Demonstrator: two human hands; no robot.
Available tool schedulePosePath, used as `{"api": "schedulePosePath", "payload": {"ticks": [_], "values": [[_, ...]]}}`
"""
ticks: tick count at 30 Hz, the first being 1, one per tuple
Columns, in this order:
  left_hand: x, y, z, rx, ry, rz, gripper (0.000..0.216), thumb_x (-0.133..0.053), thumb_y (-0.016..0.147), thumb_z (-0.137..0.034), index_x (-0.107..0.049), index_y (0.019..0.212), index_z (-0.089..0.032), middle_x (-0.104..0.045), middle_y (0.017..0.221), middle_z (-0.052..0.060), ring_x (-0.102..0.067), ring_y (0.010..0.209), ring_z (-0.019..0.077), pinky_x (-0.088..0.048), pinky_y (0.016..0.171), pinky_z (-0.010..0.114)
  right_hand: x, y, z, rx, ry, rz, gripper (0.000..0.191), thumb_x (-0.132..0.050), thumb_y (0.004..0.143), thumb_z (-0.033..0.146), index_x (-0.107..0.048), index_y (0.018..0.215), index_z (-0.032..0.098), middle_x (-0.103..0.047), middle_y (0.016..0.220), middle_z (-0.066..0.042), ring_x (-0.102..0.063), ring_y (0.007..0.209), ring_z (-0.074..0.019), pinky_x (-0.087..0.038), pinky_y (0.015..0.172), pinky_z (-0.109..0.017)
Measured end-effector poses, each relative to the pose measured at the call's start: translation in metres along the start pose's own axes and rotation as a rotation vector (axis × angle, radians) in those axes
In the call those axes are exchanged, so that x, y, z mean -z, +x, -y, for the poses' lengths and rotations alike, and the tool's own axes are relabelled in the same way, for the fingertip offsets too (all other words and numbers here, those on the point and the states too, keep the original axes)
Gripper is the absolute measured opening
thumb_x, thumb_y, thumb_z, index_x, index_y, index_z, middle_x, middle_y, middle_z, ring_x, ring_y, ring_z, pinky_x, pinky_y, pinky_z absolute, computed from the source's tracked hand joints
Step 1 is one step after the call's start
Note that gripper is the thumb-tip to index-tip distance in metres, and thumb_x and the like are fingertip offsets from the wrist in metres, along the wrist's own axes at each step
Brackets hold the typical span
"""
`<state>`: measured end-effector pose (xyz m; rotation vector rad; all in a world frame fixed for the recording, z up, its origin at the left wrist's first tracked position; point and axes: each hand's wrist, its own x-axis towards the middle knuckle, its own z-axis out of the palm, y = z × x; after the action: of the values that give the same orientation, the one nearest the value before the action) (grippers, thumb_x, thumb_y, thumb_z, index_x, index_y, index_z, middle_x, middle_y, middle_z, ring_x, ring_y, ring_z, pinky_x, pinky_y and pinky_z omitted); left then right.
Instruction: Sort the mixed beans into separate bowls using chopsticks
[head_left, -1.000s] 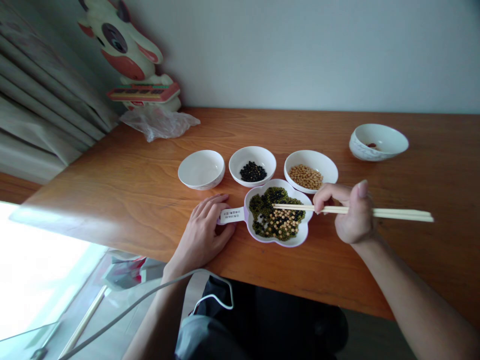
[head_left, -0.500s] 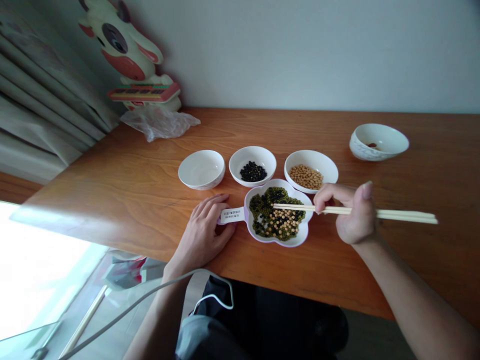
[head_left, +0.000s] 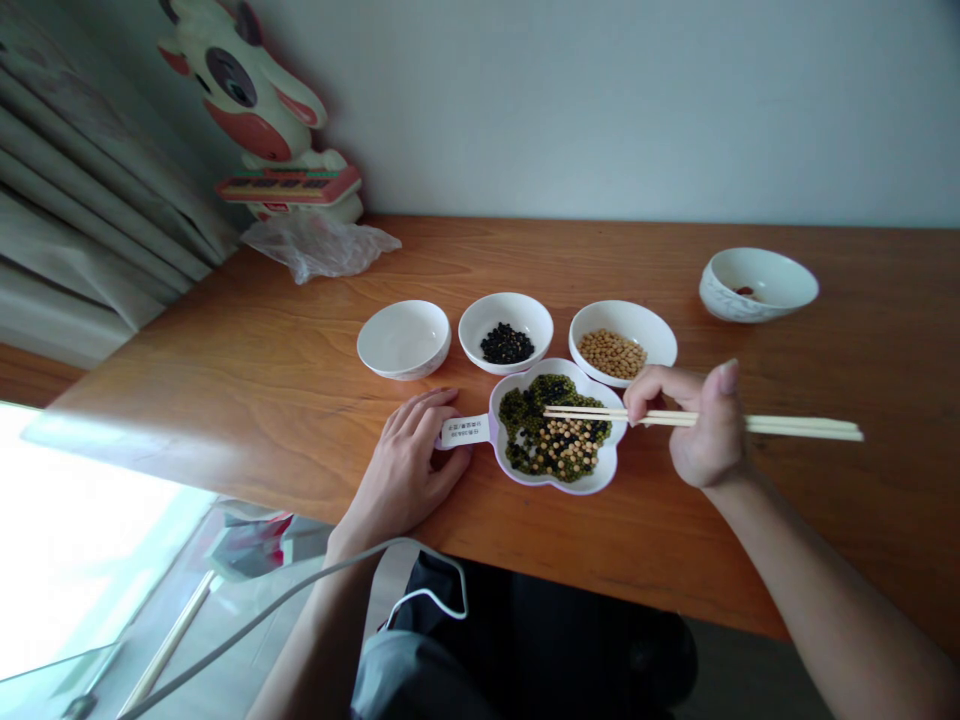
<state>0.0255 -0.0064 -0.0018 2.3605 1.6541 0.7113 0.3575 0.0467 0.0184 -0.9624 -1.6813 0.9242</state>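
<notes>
Right hand (head_left: 701, 430) grip pinches chopsticks (head_left: 585, 411) mid-shaft, tips over mixed beans (head_left: 555, 445), centre frame: small, hard, probably slippery, best nipped singly. Left hand (head_left: 405, 465) grip spread against dish handle (head_left: 465, 431).

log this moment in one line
left hand at dish handle | right hand holds chopsticks | tips over mixed beans

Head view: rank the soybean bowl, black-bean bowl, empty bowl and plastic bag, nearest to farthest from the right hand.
From the right hand, holding chopsticks:
1. Soybean bowl, just beyond it.
2. Black-bean bowl, middle of the row.
3. Empty bowl, left end.
4. Plastic bag, far left.
</notes>
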Motion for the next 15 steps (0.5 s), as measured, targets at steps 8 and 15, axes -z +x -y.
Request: {"api": "schedulePosePath", "payload": {"ticks": [8,15], "values": [[0.0001,-0.0001,-0.0003,-0.003,-0.006,-0.004,0.026,-0.064,0.096,-0.025,-0.057,0.121,-0.023,-0.058,0.15,0.011,-0.055,0.14,0.031,-0.044,0.119,0.052,0.0001,-0.0002,0.0011,0.004,-0.011,0.017,0.078,-0.014,0.101,0.072,-0.064,0.066,0.025,-0.063,0.063,-0.005,-0.056,0.063,-0.0227,-0.036,0.062,-0.04],[-0.0003,0.0,-0.0001,-0.006,-0.005,-0.006,0.027,-0.065,0.095,-0.024,-0.057,0.122,-0.024,-0.059,0.149,0.011,-0.056,0.138,0.0311,-0.045,0.118,0.053,-0.0001,-0.0004,0.0014,0.115,-0.034,0.017,0.074,-0.019,0.103,0.069,-0.064,0.067,0.023,-0.062,0.066,-0.005,-0.055,0.064,-0.0207,-0.036,0.065,-0.039]]}}
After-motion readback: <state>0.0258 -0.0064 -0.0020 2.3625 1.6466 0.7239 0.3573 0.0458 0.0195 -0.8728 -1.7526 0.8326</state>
